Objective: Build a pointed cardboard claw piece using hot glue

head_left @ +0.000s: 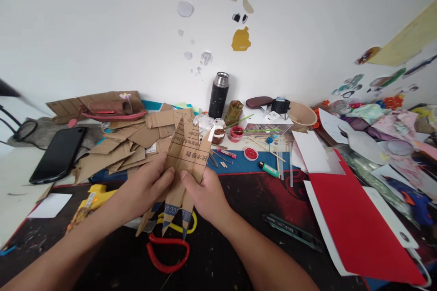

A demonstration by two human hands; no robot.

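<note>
Both my hands grip a cut piece of brown cardboard (186, 150) with printed characters and pointed strips at its top and bottom. My left hand (155, 179) closes on its left side, thumb on the front face. On the right side, my right hand (206, 191) pinches it with the thumb in front and the fingers hidden behind. The lower points carry blue print. Just below them lie red-handled scissors (169, 263) and a yellow loop handle (191, 223), partly covered by the cardboard.
Cardboard scraps (126, 141) pile up at the left, near a black phone (59, 154) and a yellow glue gun (97, 195). A black thermos (219, 95) stands by the wall. To the right are a utility knife (292, 232), a green lighter (269, 169) and red paper (362, 223).
</note>
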